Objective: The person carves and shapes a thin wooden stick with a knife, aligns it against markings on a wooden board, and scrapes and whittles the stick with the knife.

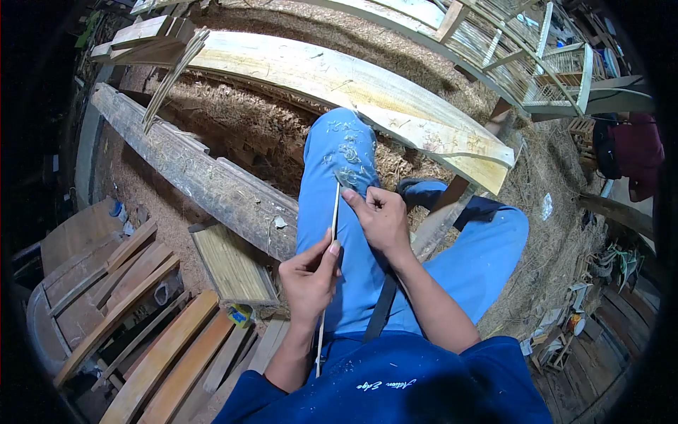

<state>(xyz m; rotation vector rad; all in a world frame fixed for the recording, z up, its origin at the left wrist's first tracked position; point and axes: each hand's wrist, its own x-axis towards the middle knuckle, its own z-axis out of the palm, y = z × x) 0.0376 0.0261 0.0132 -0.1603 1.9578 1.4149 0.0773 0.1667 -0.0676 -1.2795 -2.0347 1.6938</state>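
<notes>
My left hand (311, 279) pinches a thin pale strip (335, 212) between thumb and fingers. The strip runs over one leg of my blue trousers (318, 159), its upper end near my knee and its lower end down by my blue shirt (395, 389). My right hand (385, 220) is just beside the upper part of the strip, fingers curled in and thumb stretched toward its tip; I cannot tell what those fingers grip. Curled shavings (349, 152) lie on the trousers at the knee. A dark band (383, 307) slants across my lap, between my forearms. Beyond my knee lies a long pale plank (282, 60), and a weathered beam (191, 169) reaches toward my leg from the left. A bundle of thin sticks (173, 81) leans across the gap between plank and beam.
</notes>
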